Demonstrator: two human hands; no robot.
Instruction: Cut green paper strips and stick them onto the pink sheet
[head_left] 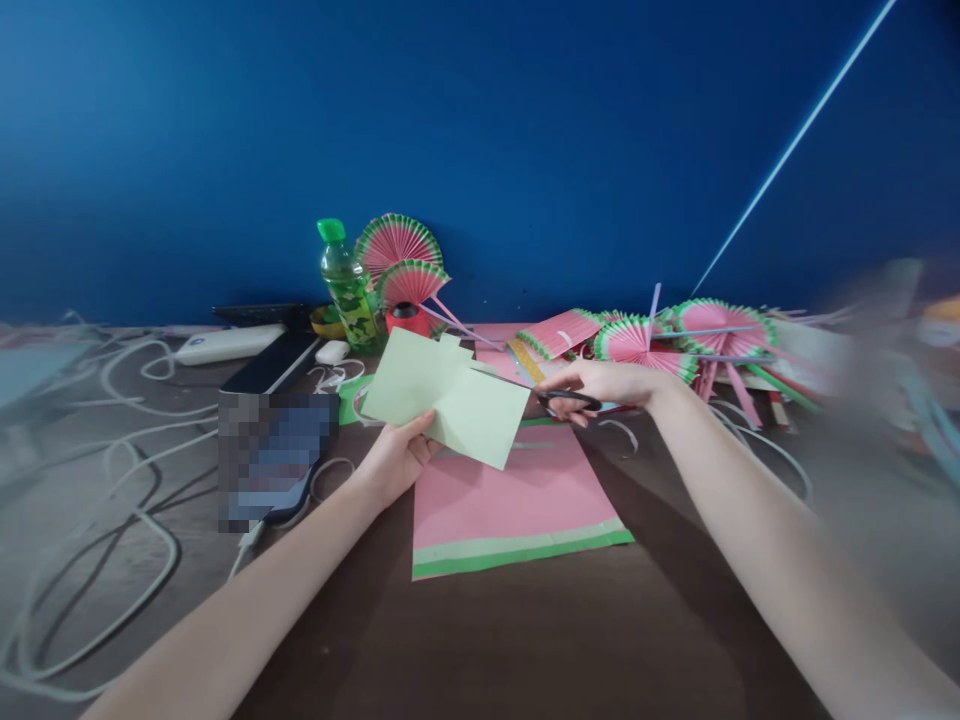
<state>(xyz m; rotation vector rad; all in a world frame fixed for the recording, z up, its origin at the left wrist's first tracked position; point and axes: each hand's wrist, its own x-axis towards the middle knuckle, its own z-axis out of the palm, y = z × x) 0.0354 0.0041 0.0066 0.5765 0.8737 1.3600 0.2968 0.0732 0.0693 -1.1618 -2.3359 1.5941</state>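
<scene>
Between thumb and fingers, my left hand (401,458) grips a pale green sheet of paper (450,390), held up off the table. Small stepped tabs show along the sheet's upper edge. My right hand (581,388) is closed around the black handles of scissors (566,398). Their blades reach left to the upper right edge of the sheet, partly hidden behind it. Beneath both hands lies a pink sheet (517,500) with light and dark green strips along its near edge.
A green-capped bottle (346,290) and folded watermelon-patterned fans (401,250) stand by the blue wall. More fans (724,330) are piled at back right, near a ruler (525,360). On the left lie a phone (277,460), a white power bank (229,345) and tangled white cables (161,520).
</scene>
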